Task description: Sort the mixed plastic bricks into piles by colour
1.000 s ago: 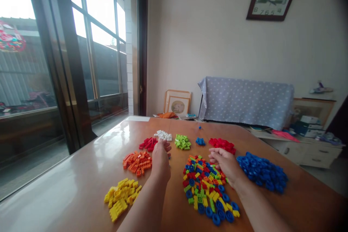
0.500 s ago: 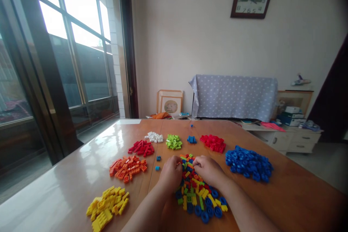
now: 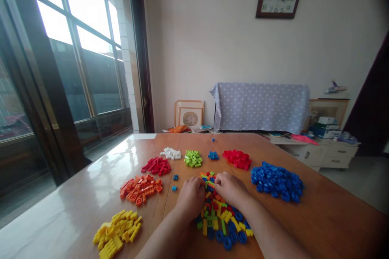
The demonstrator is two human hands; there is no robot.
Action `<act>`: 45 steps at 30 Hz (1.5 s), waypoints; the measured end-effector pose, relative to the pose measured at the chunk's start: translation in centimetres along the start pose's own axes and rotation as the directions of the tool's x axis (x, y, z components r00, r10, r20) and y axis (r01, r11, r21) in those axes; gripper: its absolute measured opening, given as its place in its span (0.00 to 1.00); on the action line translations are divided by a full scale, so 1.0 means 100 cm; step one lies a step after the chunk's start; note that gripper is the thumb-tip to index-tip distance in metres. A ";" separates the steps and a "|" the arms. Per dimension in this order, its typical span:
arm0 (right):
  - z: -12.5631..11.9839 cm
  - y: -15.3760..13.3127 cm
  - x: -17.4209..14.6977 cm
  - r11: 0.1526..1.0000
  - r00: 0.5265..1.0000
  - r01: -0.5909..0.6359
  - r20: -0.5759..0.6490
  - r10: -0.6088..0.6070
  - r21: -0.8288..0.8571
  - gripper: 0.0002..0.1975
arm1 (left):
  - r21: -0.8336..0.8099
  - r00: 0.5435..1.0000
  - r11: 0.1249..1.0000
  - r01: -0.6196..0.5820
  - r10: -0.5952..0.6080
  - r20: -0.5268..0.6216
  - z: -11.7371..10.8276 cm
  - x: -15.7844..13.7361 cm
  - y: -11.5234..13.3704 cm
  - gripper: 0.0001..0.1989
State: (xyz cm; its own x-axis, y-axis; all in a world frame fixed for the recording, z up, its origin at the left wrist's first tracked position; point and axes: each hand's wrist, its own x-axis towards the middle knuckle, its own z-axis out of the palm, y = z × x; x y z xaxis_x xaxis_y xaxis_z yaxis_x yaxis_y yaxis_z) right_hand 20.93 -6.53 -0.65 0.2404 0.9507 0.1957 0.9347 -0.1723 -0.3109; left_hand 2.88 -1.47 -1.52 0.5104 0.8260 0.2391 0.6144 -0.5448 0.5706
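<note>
A mixed pile of toy building bricks [image 3: 219, 211] in several colours lies in front of me, with blue ring-shaped pieces [image 3: 227, 243] at its near edge. My left hand [image 3: 191, 196] is at the pile's left side, fingers curled inward among the bricks. On the opposite side, my right hand [image 3: 231, 188] has its thumb and fingers pinched together over the far part of the pile. Small green and orange bricks [image 3: 210, 185] show in the gap between the fingertips. Whatever either hand grips is hidden by the fingers.
Single-colour heaps surround the pile: yellow bricks [image 3: 117, 232], orange bricks [image 3: 141, 189], dark red bricks [image 3: 156, 166], white bricks [image 3: 171, 153], lime bricks [image 3: 193, 158], small blue pieces [image 3: 213, 155], red bricks [image 3: 237, 159] and blue rings [image 3: 277, 182]. Two loose blue pieces [image 3: 174, 188] lie left of my hands.
My two hands have come slightly closer together over the far part of the pile. The view has shifted a little; the sorted heaps look unchanged.
</note>
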 end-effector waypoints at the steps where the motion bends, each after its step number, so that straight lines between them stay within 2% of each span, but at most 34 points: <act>1: 0.001 0.000 0.000 1.000 1.000 -0.006 -0.007 0.006 -0.011 0.06 | 0.010 1.000 1.000 -0.008 0.008 0.007 -0.001 -0.001 0.001 0.13; 9: 0.004 0.003 0.002 1.000 1.000 0.009 -0.002 -0.009 0.020 0.05 | 0.021 0.999 1.000 0.004 -0.004 0.034 -0.005 -0.002 0.007 0.13; 20: 0.006 0.008 0.008 0.999 0.998 -0.048 -0.051 0.049 0.016 0.08 | 0.025 1.000 1.000 -0.006 0.006 0.029 -0.005 -0.004 0.007 0.13; 26: 0.001 0.005 0.005 0.999 1.000 0.017 -0.008 -0.016 0.043 0.05 | 0.019 0.999 1.000 -0.019 0.019 0.034 -0.006 -0.003 0.007 0.13; 34: 0.002 -0.001 0.005 0.999 0.999 0.038 0.009 -0.039 0.032 0.07 | 0.010 0.999 1.000 -0.030 0.030 0.021 -0.003 -0.003 0.004 0.12; 40: 0.007 0.000 0.010 1.000 0.998 -0.021 0.053 0.021 -0.008 0.10 | 0.002 1.000 1.000 -0.020 0.020 0.007 0.000 -0.003 0.002 0.11; 45: 0.011 0.003 0.013 1.000 1.000 0.002 0.022 -0.002 -0.004 0.10 | -0.015 1.000 1.000 -0.018 0.018 -0.020 0.000 -0.005 0.002 0.09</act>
State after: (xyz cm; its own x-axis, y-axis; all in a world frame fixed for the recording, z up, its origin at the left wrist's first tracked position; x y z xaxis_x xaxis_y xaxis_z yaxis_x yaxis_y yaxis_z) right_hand 21.26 -5.06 -1.49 0.2329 0.9565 0.1756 0.9363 -0.1717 -0.3065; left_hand 2.80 -1.98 -1.52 0.5094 0.8187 0.2650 0.5957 -0.5577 0.5781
